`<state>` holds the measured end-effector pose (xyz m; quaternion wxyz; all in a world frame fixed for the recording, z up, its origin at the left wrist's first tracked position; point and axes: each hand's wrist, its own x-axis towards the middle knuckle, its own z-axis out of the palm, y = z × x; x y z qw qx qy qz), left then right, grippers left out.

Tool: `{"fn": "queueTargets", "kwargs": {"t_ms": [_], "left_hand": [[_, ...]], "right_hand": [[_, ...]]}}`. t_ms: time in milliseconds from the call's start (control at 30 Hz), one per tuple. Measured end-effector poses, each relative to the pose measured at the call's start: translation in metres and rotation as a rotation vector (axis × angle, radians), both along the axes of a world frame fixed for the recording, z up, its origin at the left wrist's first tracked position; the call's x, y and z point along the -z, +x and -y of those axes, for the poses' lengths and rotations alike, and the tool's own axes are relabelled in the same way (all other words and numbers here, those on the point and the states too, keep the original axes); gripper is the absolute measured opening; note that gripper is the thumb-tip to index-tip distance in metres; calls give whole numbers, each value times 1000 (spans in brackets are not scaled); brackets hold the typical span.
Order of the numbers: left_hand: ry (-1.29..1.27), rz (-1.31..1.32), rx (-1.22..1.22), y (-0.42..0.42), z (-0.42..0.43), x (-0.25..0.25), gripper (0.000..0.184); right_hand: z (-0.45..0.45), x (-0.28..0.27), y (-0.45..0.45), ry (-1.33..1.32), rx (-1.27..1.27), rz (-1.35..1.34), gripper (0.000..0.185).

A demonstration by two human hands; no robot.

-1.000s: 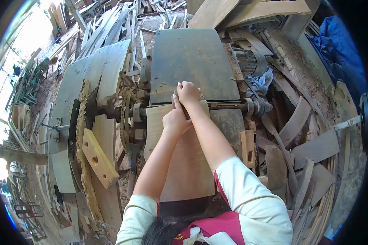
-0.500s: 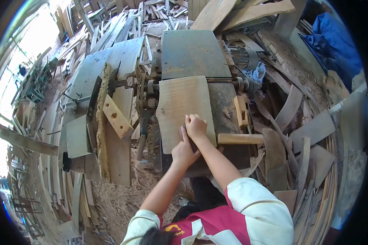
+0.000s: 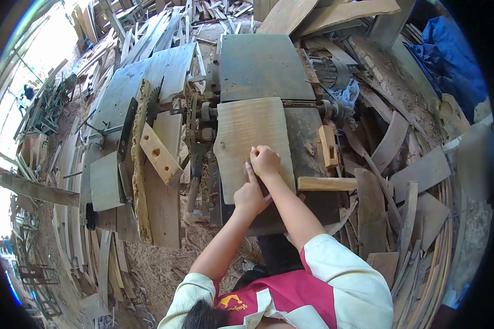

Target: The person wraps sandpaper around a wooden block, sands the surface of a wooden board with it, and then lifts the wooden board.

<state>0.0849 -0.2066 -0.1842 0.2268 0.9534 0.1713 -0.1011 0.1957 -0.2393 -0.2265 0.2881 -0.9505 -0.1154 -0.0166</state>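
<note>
At frame centre, apparently gripping a dark block (image 3: 264,188) with right hand (image 3: 265,161) fisted and left hand (image 3: 250,197) closed, one digit extended, likely to bear evenly on the board (image 3: 252,124).

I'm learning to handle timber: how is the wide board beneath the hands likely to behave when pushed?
The wide board will probably stay stiff, since it looks like solid wood with no visible sag. It should slide rather than roll, being broad and lying flat. Its rippled face may make it less slippery to touch.
</note>
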Motion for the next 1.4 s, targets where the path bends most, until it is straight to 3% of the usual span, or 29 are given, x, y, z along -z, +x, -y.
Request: {"fn": "queueTargets", "kwargs": {"t_ms": [400,567,833,1200,1400], "left_hand": [[22,-38,-98,212,-105,-3,110],[48,-43,-119,246,-119,4,108],[55,17,-108,178,-89,6,103],[4,74,-117,-65,0,1,108],[50,92,-78,-88,0,4,109]], "right_hand": [[-119,1,215,-59,-32,6,29],[-134,-3,250,-14,-113,-118,30],[-98,-4,185,-77,-97,-58,31],[-13,7,-57,-32,-117,29,28],[-6,0,-83,-3,-66,28,27]]}}
